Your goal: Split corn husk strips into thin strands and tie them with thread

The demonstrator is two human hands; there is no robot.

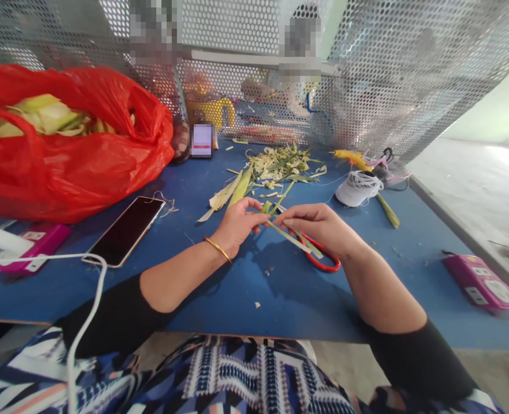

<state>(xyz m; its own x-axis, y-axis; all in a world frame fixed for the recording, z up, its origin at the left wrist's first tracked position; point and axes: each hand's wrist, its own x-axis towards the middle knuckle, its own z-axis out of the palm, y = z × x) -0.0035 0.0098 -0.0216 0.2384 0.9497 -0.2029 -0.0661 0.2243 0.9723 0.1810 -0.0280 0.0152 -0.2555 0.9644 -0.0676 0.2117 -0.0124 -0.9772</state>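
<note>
My left hand (242,225), with a gold bangle at the wrist, is closed in a pinch on a narrow green husk strip (289,237). My right hand (319,228) pinches at the same strip just to the right, its fingertips close to the left ones. Strip ends stick out upward and down to the right between the hands. Beneath my right hand lies a pair of red-handled scissors (332,267), its blades mostly hidden. Larger pale green husk leaves (238,188) rest just beyond my left hand, beside a heap of cut husk scraps (280,164).
A red plastic bag (120,167) of husks fills the left. A phone (127,231), a white cable (101,282) and a purple power strip (50,238) lie near it. White thread (358,188) and another power strip (482,282) are at right. A perforated metal screen (254,109) stands behind.
</note>
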